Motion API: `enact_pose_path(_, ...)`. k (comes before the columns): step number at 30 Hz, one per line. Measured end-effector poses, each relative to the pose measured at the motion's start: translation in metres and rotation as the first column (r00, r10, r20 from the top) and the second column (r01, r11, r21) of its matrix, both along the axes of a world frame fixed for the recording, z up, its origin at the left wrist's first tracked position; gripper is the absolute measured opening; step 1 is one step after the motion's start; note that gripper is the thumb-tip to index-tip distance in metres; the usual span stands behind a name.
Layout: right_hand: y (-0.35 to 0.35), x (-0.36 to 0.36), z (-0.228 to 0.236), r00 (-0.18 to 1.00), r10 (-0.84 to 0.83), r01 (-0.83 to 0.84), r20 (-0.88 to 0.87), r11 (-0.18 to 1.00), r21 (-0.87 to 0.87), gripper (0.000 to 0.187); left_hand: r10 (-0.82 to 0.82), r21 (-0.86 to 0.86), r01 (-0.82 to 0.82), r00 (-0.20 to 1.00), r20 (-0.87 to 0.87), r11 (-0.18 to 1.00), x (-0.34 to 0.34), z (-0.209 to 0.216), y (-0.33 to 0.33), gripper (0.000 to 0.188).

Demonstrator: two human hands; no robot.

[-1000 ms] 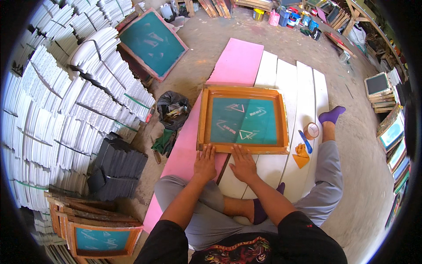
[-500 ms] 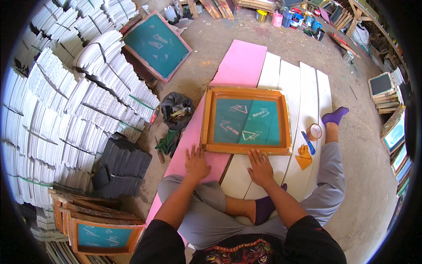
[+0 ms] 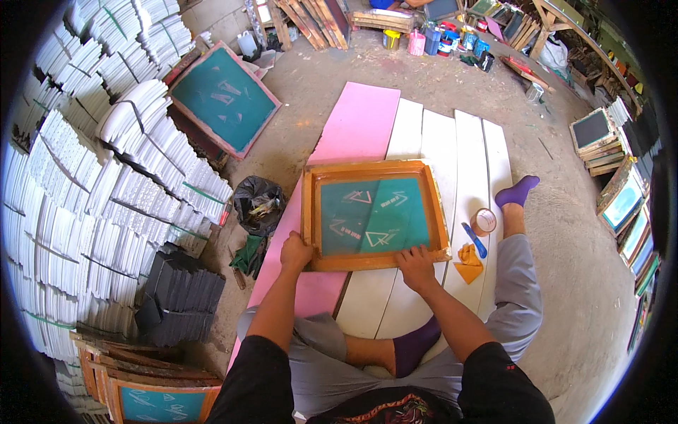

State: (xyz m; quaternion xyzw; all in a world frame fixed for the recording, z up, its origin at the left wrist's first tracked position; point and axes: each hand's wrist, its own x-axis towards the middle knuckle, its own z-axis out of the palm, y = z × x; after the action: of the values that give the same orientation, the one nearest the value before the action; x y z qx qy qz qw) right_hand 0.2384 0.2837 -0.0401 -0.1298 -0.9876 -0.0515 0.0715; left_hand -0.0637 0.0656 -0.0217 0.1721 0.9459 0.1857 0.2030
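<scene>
The left hand [image 3: 295, 252] is clenched on the lower left corner of the orange wooden screen-printing frame with its teal mesh [image 3: 372, 215], fingers wrapped over the outer edge. The right hand [image 3: 415, 267] lies flat on the frame's lower rail near the right corner, fingers spread and pressing down rather than curled round it. The frame sits at the centre of the picture, laid flat across the boards on the floor: its left part over the long pink foam board [image 3: 339, 177], its right part over the white foam strips [image 3: 452, 162] that run side by side toward the top of the picture.

Judging by this, the frame looks placed and steadied on the boards, but no squeegee is in either hand, so a pass of ink does not appear to be under way; the pale triangle and arrow shapes in the mesh show no wet ink that I can make out.

Just right of the frame, on the white strips, lie a blue-handled tool [image 3: 475, 239], a round open tin [image 3: 484, 221] and a folded yellow cloth [image 3: 467, 263]. Left of the frame sits a black plastic bag [image 3: 258, 203], and a second teal screen [image 3: 222, 98] leans in the upper left beside stacked white sheets [image 3: 92, 198].
</scene>
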Motion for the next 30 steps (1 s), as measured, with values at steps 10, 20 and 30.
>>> enact_pose_path(10,0.070,0.021,0.003,0.995,0.017,-0.012,-0.099,0.998,0.055,0.028,-0.133,-0.074,0.141,0.985,0.107,0.987,0.067,0.024,-0.023,0.067)
enact_pose_path(20,0.042,0.001,-0.009,0.980,0.112,-0.116,-0.165,0.993,-0.019,0.023,-0.893,-0.230,0.881,0.343,-0.291,0.413,0.049,0.003,-0.022,0.064)
enact_pose_path(30,0.115,0.053,0.013,0.960,-0.250,0.224,-0.127,0.956,-0.188,0.034,-0.742,-0.066,0.786,0.548,-0.386,0.614,0.205,0.007,0.016,0.058)
